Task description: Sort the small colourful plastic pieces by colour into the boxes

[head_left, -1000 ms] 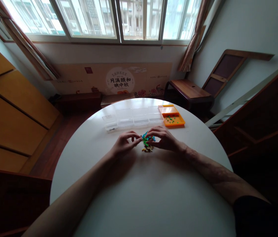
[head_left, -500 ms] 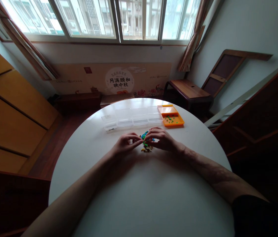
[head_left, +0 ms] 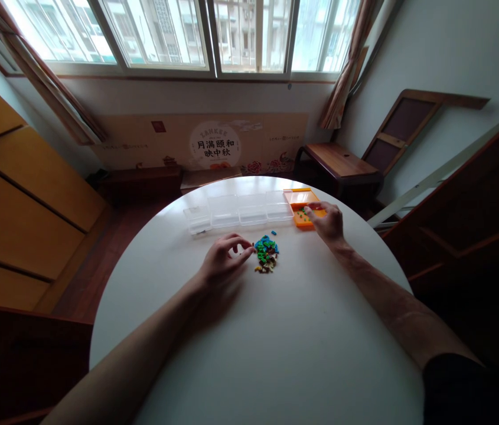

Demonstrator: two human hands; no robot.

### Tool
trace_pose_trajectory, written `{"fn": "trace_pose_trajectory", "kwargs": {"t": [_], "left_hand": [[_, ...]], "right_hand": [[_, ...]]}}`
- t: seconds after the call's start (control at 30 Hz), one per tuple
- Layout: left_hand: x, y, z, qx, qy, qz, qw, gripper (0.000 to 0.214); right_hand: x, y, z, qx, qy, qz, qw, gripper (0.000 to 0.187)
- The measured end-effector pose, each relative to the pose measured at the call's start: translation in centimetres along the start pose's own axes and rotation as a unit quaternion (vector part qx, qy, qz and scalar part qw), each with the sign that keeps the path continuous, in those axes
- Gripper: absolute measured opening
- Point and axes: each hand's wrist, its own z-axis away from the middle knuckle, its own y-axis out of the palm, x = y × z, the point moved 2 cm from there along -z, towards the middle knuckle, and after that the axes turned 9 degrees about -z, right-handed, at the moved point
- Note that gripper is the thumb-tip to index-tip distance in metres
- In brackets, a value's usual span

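Evidently the fingers (head_left: 235, 238) of the left hand (head_left: 219, 260) were bent, with thumb and forefinger tips almost meeting at the left edge of a pile of small pieces (head_left: 267, 252); I could not tell whether a piece was pinched there. The right hand (head_left: 330, 224) was over the right part of an orange box (head_left: 304, 225), its thumb and forefinger close together above the near compartment, and whether they gripped anything was hidden too.

The pile lay on the counter (head_left: 276, 336) immediately right of the left fingertips, so the left hand was much the nearer. From the right fingertips it lay to the left and nearer the person, with bare counter between. Its long axis ran from near to far.

The pieces looked tiny, hard and jumbled: blue ones mostly toward the far end, bright green through the middle, brown and dark red among them, and yellowish ones at the near end. A single blue piece (head_left: 274, 232) sat apart, just beyond the far end.

Farther out, a few green bits (head_left: 301, 215) were scattered in the orange box. Just beside it, on the left, a clear box (head_left: 227, 219) with several compartments stretched across the far part of the counter. Beyond the counter stood a low wooden bench (head_left: 342, 159) on the right, and windows (head_left: 251, 35) were at the far side.
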Motion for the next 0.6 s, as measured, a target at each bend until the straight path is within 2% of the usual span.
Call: {"fn": "trace_pose_trajectory", "kwargs": {"t": [0.07, 0.13, 0.3, 0.43, 0.6], "left_hand": [[0.2, 0.2, 0.1, 0.000, 0.011, -0.020, 1.000, 0.015], [0.3, 0.6, 0.1, -0.001, 0.040, -0.060, 0.997, 0.013], [0.6, 1.5, 0.3, 0.016, 0.128, -0.156, 0.979, 0.009], [0.7, 1.6, 0.3, 0.027, 0.137, -0.185, 0.973, 0.011], [0.2, 1.6, 0.1, 0.036, 0.132, -0.219, 0.966, 0.014]], "right_hand": [[-0.8, 0.1, 0.0, 0.009, 0.025, 0.012, 1.000, 0.025], [-0.7, 0.5, 0.3, 0.025, 0.020, 0.009, 0.999, 0.024], [1.7, 1.7, 1.4, 0.071, -0.059, -0.010, 0.996, 0.015], [3.4, 2.0, 2.0, 0.111, -0.116, -0.020, 0.987, 0.011], [3.7, 2.1, 2.2, 0.134, -0.134, -0.021, 0.982, 0.010]]}}
